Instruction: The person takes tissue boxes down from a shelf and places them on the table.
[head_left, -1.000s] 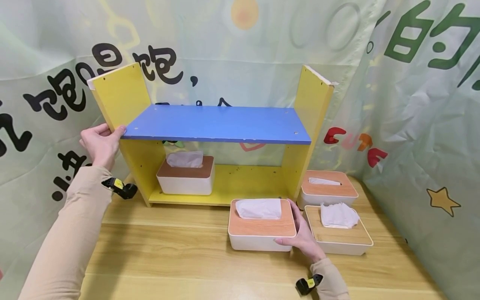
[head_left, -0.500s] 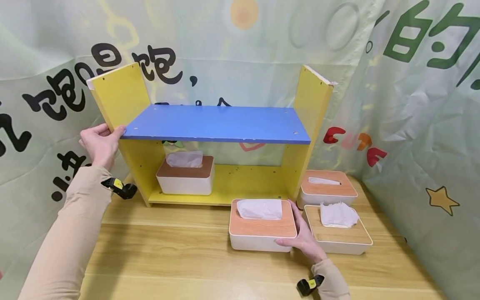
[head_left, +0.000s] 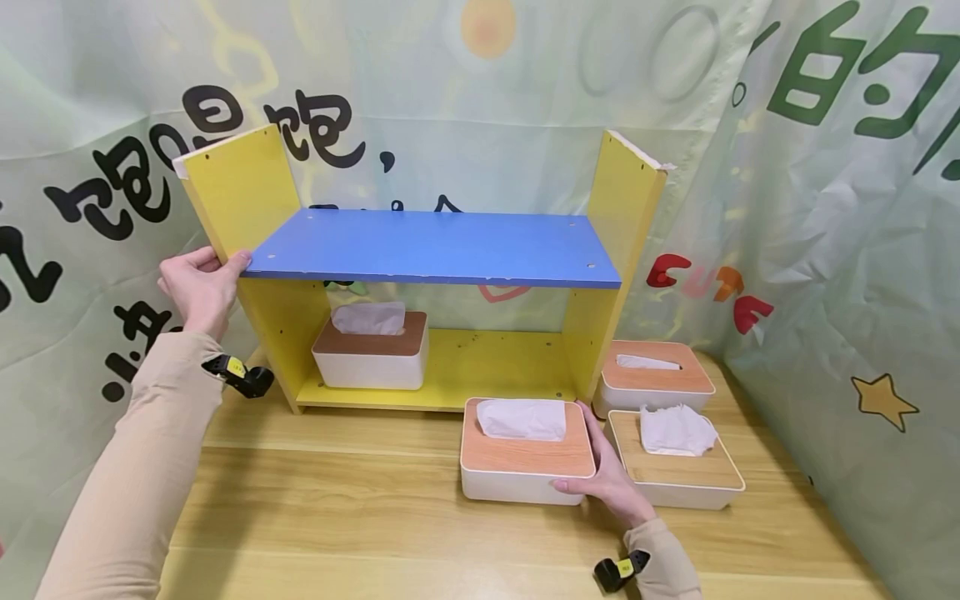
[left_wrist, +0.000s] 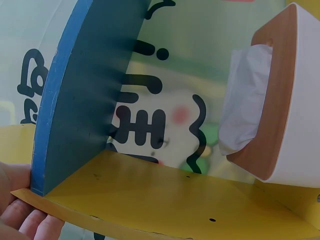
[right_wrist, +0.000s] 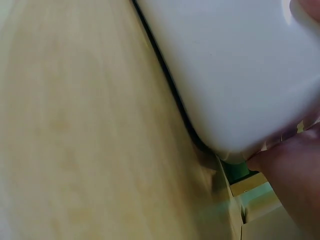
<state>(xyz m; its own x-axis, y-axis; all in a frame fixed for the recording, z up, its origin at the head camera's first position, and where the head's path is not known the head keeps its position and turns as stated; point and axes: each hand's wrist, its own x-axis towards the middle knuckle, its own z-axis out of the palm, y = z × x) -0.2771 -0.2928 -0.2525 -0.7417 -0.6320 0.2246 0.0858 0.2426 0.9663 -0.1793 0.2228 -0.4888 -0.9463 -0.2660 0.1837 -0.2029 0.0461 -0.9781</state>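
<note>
My left hand [head_left: 201, 287] grips the left side panel of a yellow shelf unit [head_left: 628, 200], its thumb at the front corner of the blue shelf board [head_left: 442, 246]. In the left wrist view, the fingers [left_wrist: 32, 220] curl round the yellow panel's edge. My right hand [head_left: 617, 483] holds the right end of a white tissue box [head_left: 517, 486] with a wood-grain lid, thumb on its front and fingers along its right side. That box sits before the unit's lower front edge, a tissue showing on top. Another tissue box [head_left: 371, 369] stands at the left on the yellow bottom board.
Two more tissue boxes stand to the right: one, with a paler lid [head_left: 686, 471], beside my right hand, and one, with a reddish lid [head_left: 660, 379], behind it against the unit's side. A printed cloth [head_left: 825, 250] hangs behind the wooden table [head_left: 360, 517].
The tissue box in my right hand has shifted very slightly to the right. My left hand keeps its hold on the side panel.
</note>
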